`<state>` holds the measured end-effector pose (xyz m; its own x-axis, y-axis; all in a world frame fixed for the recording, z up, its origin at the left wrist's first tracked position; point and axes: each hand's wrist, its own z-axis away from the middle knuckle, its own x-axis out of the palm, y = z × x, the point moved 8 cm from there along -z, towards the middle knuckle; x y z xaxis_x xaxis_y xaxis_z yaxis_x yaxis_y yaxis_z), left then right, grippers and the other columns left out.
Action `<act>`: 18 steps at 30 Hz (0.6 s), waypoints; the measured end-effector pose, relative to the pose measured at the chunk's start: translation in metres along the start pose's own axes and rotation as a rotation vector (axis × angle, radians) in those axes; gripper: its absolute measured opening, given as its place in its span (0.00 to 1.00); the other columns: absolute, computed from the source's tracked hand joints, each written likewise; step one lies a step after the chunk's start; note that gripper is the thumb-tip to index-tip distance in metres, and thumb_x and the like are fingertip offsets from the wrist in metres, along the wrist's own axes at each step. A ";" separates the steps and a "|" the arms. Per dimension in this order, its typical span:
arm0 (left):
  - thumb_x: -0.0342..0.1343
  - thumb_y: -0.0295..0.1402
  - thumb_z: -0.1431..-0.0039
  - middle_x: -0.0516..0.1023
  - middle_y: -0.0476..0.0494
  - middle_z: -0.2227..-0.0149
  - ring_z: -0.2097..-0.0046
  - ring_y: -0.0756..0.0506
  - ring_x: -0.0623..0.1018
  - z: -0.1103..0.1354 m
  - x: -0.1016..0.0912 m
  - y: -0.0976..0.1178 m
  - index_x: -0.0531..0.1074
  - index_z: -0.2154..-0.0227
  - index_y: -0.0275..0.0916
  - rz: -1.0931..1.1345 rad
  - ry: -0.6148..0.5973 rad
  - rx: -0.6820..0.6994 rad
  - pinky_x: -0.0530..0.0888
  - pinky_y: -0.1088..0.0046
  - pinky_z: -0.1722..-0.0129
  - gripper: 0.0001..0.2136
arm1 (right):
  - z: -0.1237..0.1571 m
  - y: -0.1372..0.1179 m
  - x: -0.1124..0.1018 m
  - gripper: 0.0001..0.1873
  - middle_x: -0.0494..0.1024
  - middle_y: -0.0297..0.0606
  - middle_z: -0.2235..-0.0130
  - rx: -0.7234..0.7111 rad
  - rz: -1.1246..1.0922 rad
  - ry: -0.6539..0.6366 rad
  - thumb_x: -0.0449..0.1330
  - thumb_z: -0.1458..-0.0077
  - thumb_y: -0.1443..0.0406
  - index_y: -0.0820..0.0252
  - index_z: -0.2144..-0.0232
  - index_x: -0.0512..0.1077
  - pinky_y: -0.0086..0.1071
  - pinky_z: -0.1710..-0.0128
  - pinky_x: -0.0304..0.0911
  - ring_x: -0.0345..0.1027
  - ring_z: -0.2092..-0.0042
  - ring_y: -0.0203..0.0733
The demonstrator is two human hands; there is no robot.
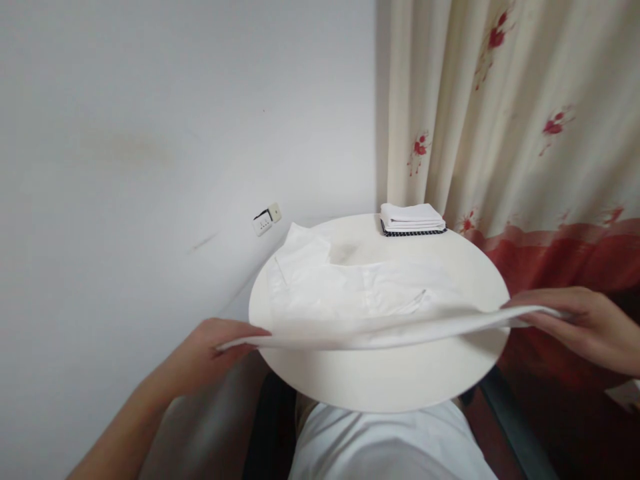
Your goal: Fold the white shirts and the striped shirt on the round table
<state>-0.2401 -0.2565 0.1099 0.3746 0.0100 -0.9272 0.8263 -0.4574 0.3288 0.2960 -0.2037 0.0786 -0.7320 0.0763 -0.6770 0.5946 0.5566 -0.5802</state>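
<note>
A white garment [320,293] spreads over the round white table [380,380], with its near edge lifted and stretched between my two hands. My left hand [213,343] pinches the left end of that edge, just beyond the table's left rim. On the other side, my right hand [575,320] grips the right end past the table's right rim. The raised edge sags slightly between them. The far part of the garment lies on the tabletop, with a corner sticking up at the back left. Its exact kind is hard to make out.
A folded stack of white cloth [413,217] with a dark dotted piece beneath sits at the table's back right. Behind stands a white wall with a socket [263,223]. A flowered curtain [500,133] hangs at the right. Dark chair arms flank my lap.
</note>
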 end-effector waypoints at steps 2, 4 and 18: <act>0.56 0.48 0.41 0.85 0.46 0.66 0.64 0.41 0.83 -0.017 -0.017 -0.007 0.84 0.65 0.46 0.039 0.135 -0.104 0.79 0.70 0.61 0.15 | -0.018 0.005 -0.012 0.21 0.83 0.41 0.69 0.106 -0.027 0.124 0.65 0.49 0.43 0.52 0.69 0.82 0.34 0.68 0.72 0.76 0.69 0.47; 0.58 0.52 0.45 0.85 0.45 0.66 0.63 0.40 0.82 -0.038 -0.026 -0.019 0.83 0.68 0.43 0.098 0.275 -0.200 0.79 0.69 0.60 0.18 | -0.038 0.015 -0.014 0.25 0.81 0.40 0.70 0.213 -0.056 0.212 0.67 0.53 0.42 0.57 0.70 0.81 0.32 0.71 0.68 0.72 0.71 0.44; 0.59 0.37 0.46 0.83 0.36 0.56 0.50 0.37 0.80 -0.193 0.074 -0.137 0.80 0.64 0.36 0.135 0.226 -0.471 0.73 0.64 0.47 0.11 | -0.152 0.152 0.095 0.11 0.83 0.41 0.68 0.499 0.101 0.089 0.64 0.53 0.61 0.63 0.70 0.81 0.33 0.60 0.68 0.77 0.62 0.49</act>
<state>-0.2446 -0.0217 0.0309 0.5290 0.1936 -0.8262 0.8441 -0.0202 0.5357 0.2666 0.0141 -0.0049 -0.6752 0.1919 -0.7122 0.7342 0.0825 -0.6739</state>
